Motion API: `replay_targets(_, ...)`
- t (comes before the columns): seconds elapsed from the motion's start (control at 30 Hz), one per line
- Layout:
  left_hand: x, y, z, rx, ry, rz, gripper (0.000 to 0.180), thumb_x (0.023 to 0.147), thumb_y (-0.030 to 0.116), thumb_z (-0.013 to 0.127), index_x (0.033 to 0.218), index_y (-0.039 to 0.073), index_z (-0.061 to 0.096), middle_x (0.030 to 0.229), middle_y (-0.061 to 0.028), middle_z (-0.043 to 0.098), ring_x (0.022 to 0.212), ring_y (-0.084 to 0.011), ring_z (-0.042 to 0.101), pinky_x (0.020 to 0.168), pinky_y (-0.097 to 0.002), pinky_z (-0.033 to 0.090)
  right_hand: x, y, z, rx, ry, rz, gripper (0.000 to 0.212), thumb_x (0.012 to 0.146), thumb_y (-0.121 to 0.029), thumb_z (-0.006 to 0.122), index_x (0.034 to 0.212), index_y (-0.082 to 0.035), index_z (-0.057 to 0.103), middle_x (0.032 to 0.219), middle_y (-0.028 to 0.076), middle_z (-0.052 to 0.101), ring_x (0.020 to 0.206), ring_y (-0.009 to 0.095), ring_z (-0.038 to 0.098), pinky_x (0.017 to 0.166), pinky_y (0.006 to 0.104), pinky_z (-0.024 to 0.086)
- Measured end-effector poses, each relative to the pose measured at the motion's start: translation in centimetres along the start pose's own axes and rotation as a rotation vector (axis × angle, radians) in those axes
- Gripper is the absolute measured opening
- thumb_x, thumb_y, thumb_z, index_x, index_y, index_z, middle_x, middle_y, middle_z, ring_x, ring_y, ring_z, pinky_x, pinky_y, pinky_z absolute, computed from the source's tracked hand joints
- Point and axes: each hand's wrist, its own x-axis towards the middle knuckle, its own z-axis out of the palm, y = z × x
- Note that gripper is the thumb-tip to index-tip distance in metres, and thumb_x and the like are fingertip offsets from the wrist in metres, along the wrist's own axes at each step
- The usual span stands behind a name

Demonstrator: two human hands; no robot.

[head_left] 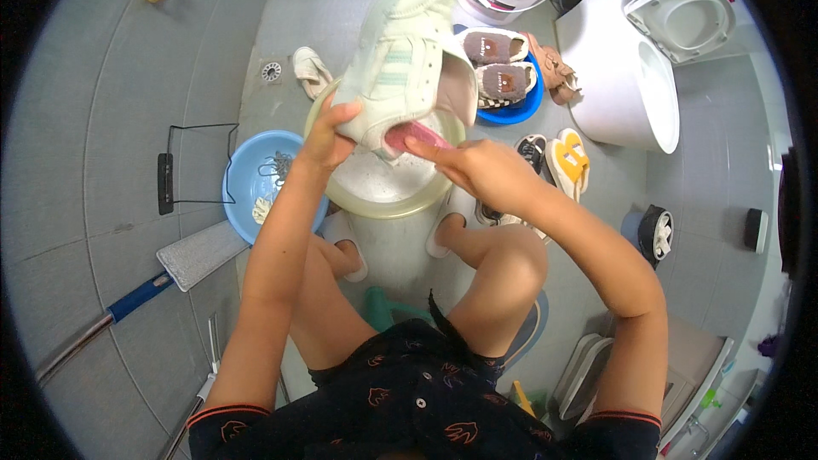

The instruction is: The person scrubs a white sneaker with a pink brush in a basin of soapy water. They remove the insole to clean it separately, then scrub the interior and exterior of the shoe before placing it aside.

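The left fingers (344, 112) were clamped on the pale shoe (400, 64), above the basin (388, 207) beneath them; the right fingers (434, 153) pinched a pink tool (428, 135) at its opening. Hard pushing could have twisted the shoe loose.

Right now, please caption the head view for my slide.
Left hand grips a white sneaker above a round yellowish basin; right hand holds a pink tool at the sneaker's opening.

A pale, whitish-green sneaker (396, 60) with light green stripes is held tilted on its side above a round basin (383, 208), toe pointing away, tongue flopped out to the right. A slim pink tool (417, 134), partly hidden, reaches into its heel opening.
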Motion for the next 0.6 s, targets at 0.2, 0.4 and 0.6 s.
replay_targets(0.2, 0.6, 0.7, 2.0, -0.143, 0.101, -0.158, 0.062, 0.087, 0.025, 0.057, 0.136, -0.006, 0.036, 0.129, -0.0197, 0.051, 0.117, -0.0311, 0.054, 0.097, -0.0465, 0.047, 2.1, 1.6, 0.2, -0.635, 0.322, 0.027, 0.068, 0.080, -0.008, 0.055, 0.142, -0.034, 0.039, 0.079, 0.015, 0.060, 0.053, 0.026, 0.063, 0.044, 0.0354, 0.051)
replay_targets(0.4, 0.9, -0.6, 0.9, -0.162, 0.263, -0.156, 0.061, 0.085, 0.022, 0.061, 0.135, -0.004, 0.038, 0.124, -0.0162, 0.053, 0.113, -0.0285, 0.055, 0.095, -0.0456, 0.047, 1.9, 0.6, 2.1, 0.217, 0.196, 0.179, 0.051, 0.093, -0.011, 0.050, 0.142, -0.020, 0.042, 0.077, 0.019, 0.058, 0.059, 0.028, 0.057, 0.061, 0.0396, 0.047)
replay_targets(0.6, 1.0, -1.0, -0.6, -0.080, 0.165, -0.029, 0.067, 0.084, 0.025, 0.062, 0.138, -0.003, 0.034, 0.130, -0.0188, 0.050, 0.119, -0.0291, 0.053, 0.103, -0.0438, 0.043, 0.8, -1.9, 1.4, 0.845, 0.012, 0.301, 0.048, 0.097, -0.014, 0.045, 0.145, -0.021, 0.040, 0.064, 0.003, 0.045, 0.042, 0.007, 0.030, 0.038, 0.0252, 0.035)
